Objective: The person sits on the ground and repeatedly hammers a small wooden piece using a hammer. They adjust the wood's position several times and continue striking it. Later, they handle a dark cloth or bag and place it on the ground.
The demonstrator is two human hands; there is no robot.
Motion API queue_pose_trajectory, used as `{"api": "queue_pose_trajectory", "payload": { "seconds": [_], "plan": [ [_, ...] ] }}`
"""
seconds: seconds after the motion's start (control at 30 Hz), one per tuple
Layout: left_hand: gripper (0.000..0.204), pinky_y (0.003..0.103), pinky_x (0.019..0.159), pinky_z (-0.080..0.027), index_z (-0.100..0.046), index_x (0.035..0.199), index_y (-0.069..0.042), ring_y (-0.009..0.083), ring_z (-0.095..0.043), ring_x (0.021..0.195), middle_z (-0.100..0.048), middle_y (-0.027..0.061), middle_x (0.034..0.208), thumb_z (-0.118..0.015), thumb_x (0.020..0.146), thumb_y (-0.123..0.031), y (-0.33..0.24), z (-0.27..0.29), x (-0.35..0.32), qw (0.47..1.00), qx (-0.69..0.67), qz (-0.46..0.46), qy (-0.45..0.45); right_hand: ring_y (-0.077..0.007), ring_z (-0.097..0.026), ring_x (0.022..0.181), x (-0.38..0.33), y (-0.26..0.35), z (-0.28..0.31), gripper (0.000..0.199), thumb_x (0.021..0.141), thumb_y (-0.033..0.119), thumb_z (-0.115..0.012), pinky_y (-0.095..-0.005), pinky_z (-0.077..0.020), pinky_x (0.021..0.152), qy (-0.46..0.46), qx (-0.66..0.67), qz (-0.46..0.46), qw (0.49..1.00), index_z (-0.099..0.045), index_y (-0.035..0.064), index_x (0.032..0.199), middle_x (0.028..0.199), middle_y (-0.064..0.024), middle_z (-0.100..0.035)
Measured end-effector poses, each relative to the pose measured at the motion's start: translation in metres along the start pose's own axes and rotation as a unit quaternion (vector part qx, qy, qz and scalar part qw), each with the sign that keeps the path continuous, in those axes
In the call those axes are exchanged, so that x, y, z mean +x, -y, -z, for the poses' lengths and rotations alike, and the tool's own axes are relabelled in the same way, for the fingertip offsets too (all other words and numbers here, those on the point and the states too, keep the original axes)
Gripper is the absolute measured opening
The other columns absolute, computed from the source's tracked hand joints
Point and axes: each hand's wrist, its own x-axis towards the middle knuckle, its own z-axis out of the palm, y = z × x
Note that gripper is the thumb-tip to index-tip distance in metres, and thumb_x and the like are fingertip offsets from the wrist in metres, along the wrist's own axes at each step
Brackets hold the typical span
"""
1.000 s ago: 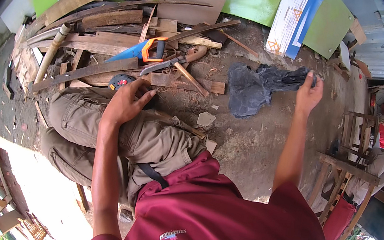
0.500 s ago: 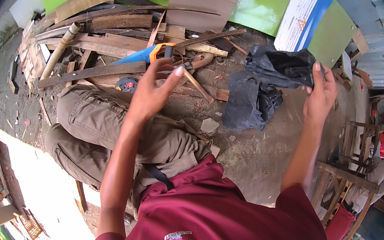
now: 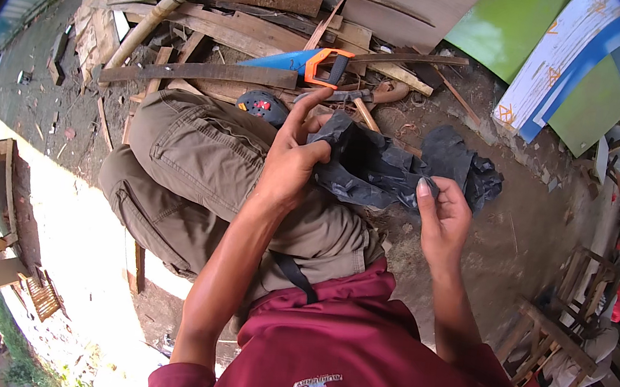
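A crumpled black sheet (image 3: 372,166), matte and stiffly creased like worn sandpaper, hangs between my hands above my right thigh. At its left end my left hand (image 3: 291,156) grips it under the thumb, index finger pointing outward; the other fingers are partly hidden behind it. My right hand (image 3: 444,215) pinches its lower right edge between thumb and fingers. Just beyond, a second crumpled black piece (image 3: 470,168) lies on the ground, partly covered by the held one.
Ahead lie a handsaw (image 3: 332,67) with an orange and black handle, a hammer (image 3: 361,100) and a dark round object (image 3: 263,107) with red spots. Scrap planks (image 3: 261,30) are piled behind them. Wooden frames (image 3: 557,336) stand at right; painted panels (image 3: 504,31) lean at the back.
My right hand has brought the black sheet in toward my left hand, which has moved from empty and open onto its left end. The view has shifted, so the background sits differently.
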Motion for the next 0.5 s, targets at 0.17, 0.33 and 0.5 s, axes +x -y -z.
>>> {"api": "queue_pose_trajectory", "payload": {
  "seconds": [0.17, 0.33, 0.5],
  "plan": [
    [0.104, 0.036, 0.104, -0.049, -0.023, 0.158, -0.006, 0.0261, -0.059, 0.12, -0.053, 0.0198, 0.135, -0.055, 0.059, 0.005, -0.026, 0.001, -0.036, 0.997, 0.033, -0.061, 0.014, -0.0151, -0.063, 0.084, 0.018, 0.057, -0.027, 0.027, 0.088, 0.001, -0.071, -0.0264, -0.0491, 0.081, -0.07, -0.119, 0.288, 0.948, -0.061, -0.0047, 0.113, 0.09, -0.0056, -0.066],
    [0.103, 0.033, 0.104, -0.046, -0.021, 0.158, -0.004, 0.0236, -0.058, 0.121, -0.054, 0.0189, 0.134, -0.056, 0.062, 0.005, -0.045, -0.001, -0.049, 0.994, -0.019, -0.102, 0.035, -0.0356, -0.07, 0.089, 0.038, 0.089, -0.056, 0.028, 0.084, -0.001, -0.068, -0.0397, -0.0555, 0.079, 0.356, -0.029, 0.044, 0.933, -0.059, -0.0097, 0.109, 0.091, -0.024, -0.067],
    [0.1, 0.035, 0.103, -0.049, -0.021, 0.157, -0.002, 0.0249, -0.061, 0.118, -0.055, 0.0242, 0.134, -0.062, 0.066, 0.005, -0.054, 0.0, -0.053, 0.991, -0.018, -0.133, 0.012, -0.047, -0.065, 0.097, 0.047, 0.025, -0.071, 0.024, 0.08, -0.002, -0.064, -0.0509, -0.0532, 0.084, 0.311, -0.325, 0.129, 0.884, -0.056, -0.0104, 0.102, 0.098, -0.0313, -0.066]
  ]
}}
